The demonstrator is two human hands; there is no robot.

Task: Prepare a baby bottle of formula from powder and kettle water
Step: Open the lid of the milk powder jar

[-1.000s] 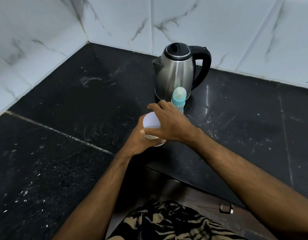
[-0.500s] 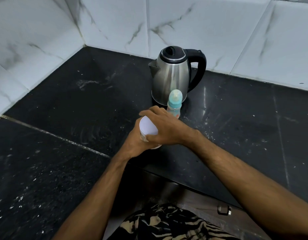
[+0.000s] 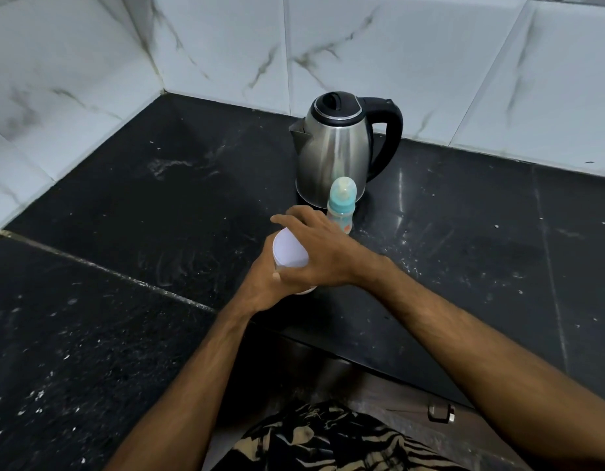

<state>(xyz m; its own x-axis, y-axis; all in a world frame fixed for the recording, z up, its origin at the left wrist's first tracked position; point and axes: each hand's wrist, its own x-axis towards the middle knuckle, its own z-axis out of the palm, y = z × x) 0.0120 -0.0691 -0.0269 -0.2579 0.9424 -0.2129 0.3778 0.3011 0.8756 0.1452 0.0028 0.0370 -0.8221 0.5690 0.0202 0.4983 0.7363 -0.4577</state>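
Black stone counter [image 3: 124,334], speckled with pale flecks and a few smears, runs into a corner of white marble-look wall tiles [image 3: 379,56]. Steel kettle [image 3: 331,154] stands upright near the back wall, black lid down, black handle to the right, spout to the left. Baby bottle [image 3: 341,207] stands upright just in front of the kettle base, teal collar with a clear cap over the teat, printed pattern low on the body; can't tell whether it touches the kettle. White-lidded container [image 3: 290,251] sits on the counter nearer the front edge, just in front and to the left of the bottle, apart from it. Only the round white lid top and a sliver of the base are visible; the body is hidden by the hands, so contents can't be told. Left hand [image 3: 263,287] wraps the container body from the near-left side, fingers curled around it, mostly hidden behind the container. Right hand [image 3: 319,253] comes over the top from the right, thumb on the near edge of the lid and fingers arched over the far edge, gripping the lid rim. Lid is seated on the container. Both forearms enter from the bottom of the view and cross toward the container. Below the counter edge: dark cabinet front with a small metal latch [image 3: 440,413], and patterned black-and-tan clothing [image 3: 328,443] at bottom centre.
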